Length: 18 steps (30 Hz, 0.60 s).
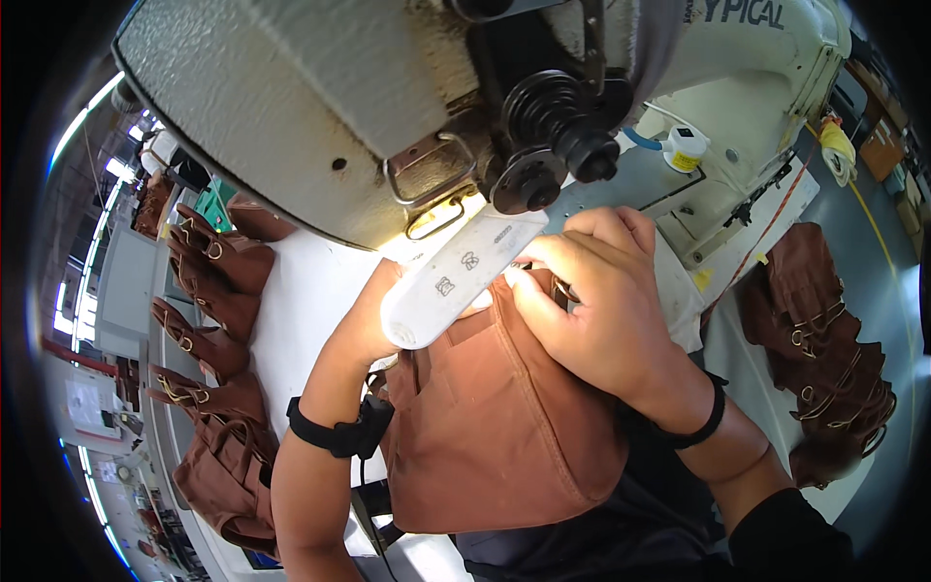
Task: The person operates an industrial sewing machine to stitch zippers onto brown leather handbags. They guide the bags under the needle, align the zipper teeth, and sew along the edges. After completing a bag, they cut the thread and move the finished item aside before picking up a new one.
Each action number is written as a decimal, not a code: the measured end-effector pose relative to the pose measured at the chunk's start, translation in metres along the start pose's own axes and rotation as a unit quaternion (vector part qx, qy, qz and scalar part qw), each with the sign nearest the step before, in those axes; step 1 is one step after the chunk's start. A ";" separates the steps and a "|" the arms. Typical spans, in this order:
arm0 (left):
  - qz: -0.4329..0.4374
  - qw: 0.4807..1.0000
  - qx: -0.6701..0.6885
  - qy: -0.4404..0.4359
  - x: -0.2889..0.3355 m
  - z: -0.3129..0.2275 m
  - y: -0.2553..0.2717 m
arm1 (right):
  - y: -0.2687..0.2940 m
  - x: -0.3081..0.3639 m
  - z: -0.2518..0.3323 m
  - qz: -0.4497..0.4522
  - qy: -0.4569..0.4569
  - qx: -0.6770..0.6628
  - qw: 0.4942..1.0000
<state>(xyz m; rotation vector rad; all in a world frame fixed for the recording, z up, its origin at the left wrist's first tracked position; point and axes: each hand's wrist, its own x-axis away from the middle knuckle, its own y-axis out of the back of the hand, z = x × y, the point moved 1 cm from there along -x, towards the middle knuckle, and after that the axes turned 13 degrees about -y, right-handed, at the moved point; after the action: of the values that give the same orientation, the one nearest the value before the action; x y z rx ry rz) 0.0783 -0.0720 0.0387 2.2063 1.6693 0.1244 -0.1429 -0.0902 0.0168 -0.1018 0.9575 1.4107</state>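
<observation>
Brown fabric piece point(495, 427) under machine head, long axis 6–12 o'clock. Right hand point(601, 310) nearer needle at 12, fingers curled, pinching top edge. Left hand point(373, 320) at 9, grip hidden behind white lamp point(456, 276).

Left hand point(364, 325) fingers hidden behind white lamp bar point(456, 276); needle area unseen; brown fabric piece point(499, 427) partly covered by right hand point(592, 310).

- Printed lettering point(742, 13): dark characters on the cream body of the sewing machine, upper right.
- Light bar point(464, 274): long white rounded lamp housing under the machine head, bearing two small grey symbols.
- Posted sheets point(85, 403): pale papers with red marks, far left rim, too small to read.
</observation>
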 end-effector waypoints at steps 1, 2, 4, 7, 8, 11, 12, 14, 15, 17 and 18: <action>0.000 1.000 -0.011 -0.011 -0.001 -0.001 0.001 | -0.001 -0.002 -0.001 0.002 -0.002 -0.001 1.000; 0.001 1.000 -0.021 -0.022 -0.002 -0.001 0.002 | -0.002 -0.004 -0.003 0.007 -0.008 -0.009 1.000; 0.008 0.994 -0.068 -0.084 -0.002 0.001 0.005 | -0.003 -0.007 -0.003 0.012 -0.017 -0.022 1.000; 0.009 0.992 -0.064 -0.111 -0.006 0.014 0.010 | -0.004 -0.011 -0.003 0.035 -0.045 -0.051 0.997; 0.014 0.994 -0.057 -0.087 -0.005 0.015 0.013 | -0.005 -0.012 -0.003 0.041 -0.049 -0.057 0.996; 0.047 0.997 -0.049 0.020 -0.007 -0.007 0.009 | -0.003 -0.013 -0.008 0.053 -0.058 -0.063 0.995; 0.043 0.996 -0.072 -0.007 -0.007 -0.010 0.007 | -0.006 -0.012 -0.009 0.050 -0.059 -0.070 0.995; 0.034 0.992 -0.093 -0.076 -0.006 -0.008 0.004 | 0.002 -0.016 -0.011 0.097 -0.077 -0.102 0.987; 0.034 0.988 -0.110 -0.101 -0.005 -0.007 0.005 | 0.003 -0.018 -0.013 0.134 -0.104 -0.163 0.972; 0.034 0.978 -0.144 -0.149 -0.007 -0.007 0.007 | 0.003 -0.022 -0.015 0.172 -0.120 -0.231 0.950; 0.043 0.983 -0.133 -0.118 -0.008 -0.011 0.007 | 0.002 -0.021 -0.016 0.173 -0.112 -0.238 0.949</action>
<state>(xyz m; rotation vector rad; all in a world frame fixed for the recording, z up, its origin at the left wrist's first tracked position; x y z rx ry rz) 0.0794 -0.0788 0.0523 2.0062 1.3464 0.0984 -0.1500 -0.1154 0.0203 -0.1335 0.4417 1.9156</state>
